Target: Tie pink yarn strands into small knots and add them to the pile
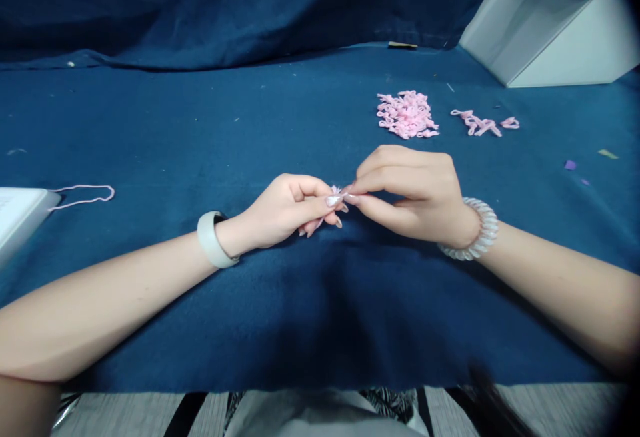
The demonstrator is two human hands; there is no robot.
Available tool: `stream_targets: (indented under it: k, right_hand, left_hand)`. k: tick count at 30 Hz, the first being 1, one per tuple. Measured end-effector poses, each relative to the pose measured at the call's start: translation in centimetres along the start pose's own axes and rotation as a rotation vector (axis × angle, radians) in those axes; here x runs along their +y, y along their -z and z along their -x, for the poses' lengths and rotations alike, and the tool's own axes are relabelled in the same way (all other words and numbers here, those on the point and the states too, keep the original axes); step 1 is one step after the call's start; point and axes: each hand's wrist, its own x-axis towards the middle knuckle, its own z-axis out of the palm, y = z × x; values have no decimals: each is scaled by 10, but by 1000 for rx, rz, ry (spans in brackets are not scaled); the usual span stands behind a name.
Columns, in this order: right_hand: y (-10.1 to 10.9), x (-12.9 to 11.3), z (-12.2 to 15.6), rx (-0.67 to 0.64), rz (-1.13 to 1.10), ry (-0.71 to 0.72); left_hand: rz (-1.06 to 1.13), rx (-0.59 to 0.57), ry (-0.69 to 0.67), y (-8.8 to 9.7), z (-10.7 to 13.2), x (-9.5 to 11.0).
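My left hand and my right hand meet over the middle of the blue cloth. Between their fingertips is a small piece of pink cord, mostly hidden by the fingers. The left thumb and forefinger pinch it, and the right thumb and fingers close on its right side. Beyond the right hand lies a heap of small knotted pink cord pieces. A smaller group of looped pink cord pieces sits to the right of that heap.
At the left edge, a pink cord loop sticks out from a white box-like object. A large white box stands at the back right. Purple scraps and a yellowish scrap lie on the blue cloth.
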Motion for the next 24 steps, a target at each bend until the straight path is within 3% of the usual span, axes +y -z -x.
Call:
stream_targets:
  k: [12,24]
  right_hand:
    - [-2,-1,1,41,-14,-11]
    - [2,9,1,-181,-395,-262]
  left_hand:
    - [-14,15,6,-2,0,2]
    - [-60,-6,19,-1,0,1]
